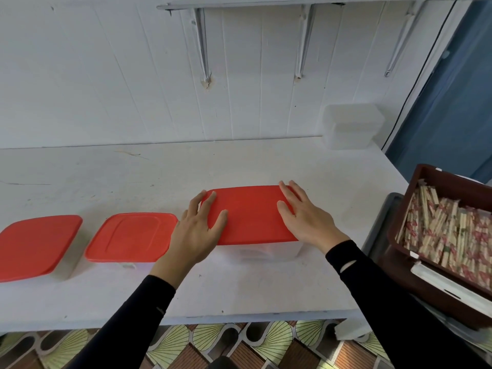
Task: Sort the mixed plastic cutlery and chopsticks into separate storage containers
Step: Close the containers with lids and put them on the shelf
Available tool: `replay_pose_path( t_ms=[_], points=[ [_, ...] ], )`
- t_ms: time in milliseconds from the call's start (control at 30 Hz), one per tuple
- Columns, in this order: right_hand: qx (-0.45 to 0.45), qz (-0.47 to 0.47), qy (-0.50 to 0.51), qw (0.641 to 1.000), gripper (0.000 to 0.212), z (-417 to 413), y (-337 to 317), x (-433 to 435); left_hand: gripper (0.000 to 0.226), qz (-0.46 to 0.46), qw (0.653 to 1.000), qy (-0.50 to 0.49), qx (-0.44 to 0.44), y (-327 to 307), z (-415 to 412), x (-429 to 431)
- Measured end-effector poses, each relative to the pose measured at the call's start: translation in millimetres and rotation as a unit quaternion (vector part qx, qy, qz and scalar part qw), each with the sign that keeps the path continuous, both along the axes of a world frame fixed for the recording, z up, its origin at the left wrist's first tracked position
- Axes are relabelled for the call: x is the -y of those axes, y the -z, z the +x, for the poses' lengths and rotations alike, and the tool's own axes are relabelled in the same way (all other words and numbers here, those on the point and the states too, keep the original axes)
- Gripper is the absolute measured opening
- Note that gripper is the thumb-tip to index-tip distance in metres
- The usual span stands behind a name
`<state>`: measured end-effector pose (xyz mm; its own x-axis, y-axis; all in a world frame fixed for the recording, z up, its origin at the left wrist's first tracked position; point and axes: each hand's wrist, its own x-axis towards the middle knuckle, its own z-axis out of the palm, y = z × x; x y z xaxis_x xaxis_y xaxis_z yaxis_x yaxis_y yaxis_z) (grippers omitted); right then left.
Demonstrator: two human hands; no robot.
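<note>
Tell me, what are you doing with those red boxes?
A person is getting ready to sort. Their left hand and right hand lie flat on the red lid of the clear container nearest the brown tray, which is full of wrapped chopsticks. The middle container and the far-left container sit beside it on the white table, with their lids on too. Neither hand holds any chopsticks yet.

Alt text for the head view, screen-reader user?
The left hand and right hand rest flat on the red lid of a clear container on a white table. Two more red-lidded containers sit left of it; a brown tray of chopsticks sits right.
</note>
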<state>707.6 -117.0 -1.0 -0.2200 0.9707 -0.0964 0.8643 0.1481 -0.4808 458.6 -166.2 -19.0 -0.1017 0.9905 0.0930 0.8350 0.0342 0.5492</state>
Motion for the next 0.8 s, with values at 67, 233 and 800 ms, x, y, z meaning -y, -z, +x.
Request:
replay_pose_path(
  t_ms=[67,233,800],
  points=[
    [-0.009,0.011,0.008,1.0,0.055,-2,0,-1,0.084,0.006,1.0,-0.003,-0.004,0,-1,-2],
    [-0.01,0.02,0.013,1.0,0.055,-19,1,-26,0.069,-0.01,1.0,-0.004,-0.005,1,-18,-30],
    [-0.084,-0.011,0.008,0.996,0.049,-34,-2,-58,0.051,0.006,0.99,0.02,-0.139,-9,-36,-88]
  ],
)
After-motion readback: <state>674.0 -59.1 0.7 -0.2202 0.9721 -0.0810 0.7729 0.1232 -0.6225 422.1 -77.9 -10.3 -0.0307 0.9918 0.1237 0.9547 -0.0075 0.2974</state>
